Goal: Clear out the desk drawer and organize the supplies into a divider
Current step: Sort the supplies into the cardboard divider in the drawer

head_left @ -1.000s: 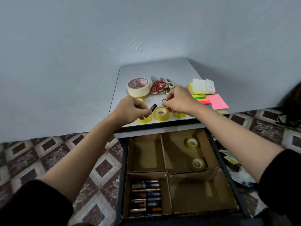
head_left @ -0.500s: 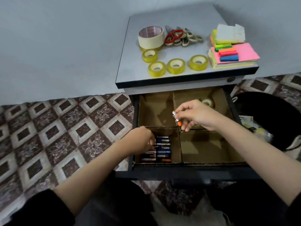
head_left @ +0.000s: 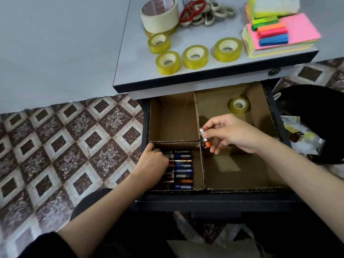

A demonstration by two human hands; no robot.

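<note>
- Head view: the grey desk top (head_left: pixel 134 67) is carrying a cream masking tape roll (head_left: pixel 159 17), red-handled scissors (head_left: pixel 192 9), four glossy yellow tape rolls (head_left: pixel 195 56) and a stack of neon sticky notes (head_left: pixel 297 28).
- A black bin (head_left: pixel 316 112) is standing just right of the open drawer (head_left: pixel 214 200), on a patterned tile floor (head_left: pixel 65 146).
- A corrugated cardboard divider (head_left: pixel 202 164) is splitting the drawer into four compartments.
- One more tape roll (head_left: pixel 239 105) is lying in the far right compartment.
- The right hand (head_left: pixel 234 135) is covering the floor of that compartment nearer the person.
- A second ago both hands were up on the desk top among the tape rolls; they are now working down in the drawer.
- Cylindrical batteries (head_left: pixel 183 170) are lying side by side in the near left compartment.
- The left hand (head_left: pixel 152 164) is resting on their left ends, fingers curled under; I cannot tell whether it is gripping one.
- The right hand is pinching an orange-ended battery (head_left: pixel 204 139) between thumb and fingertips, above the divider's crossing walls; one cell or two, I cannot tell.
</note>
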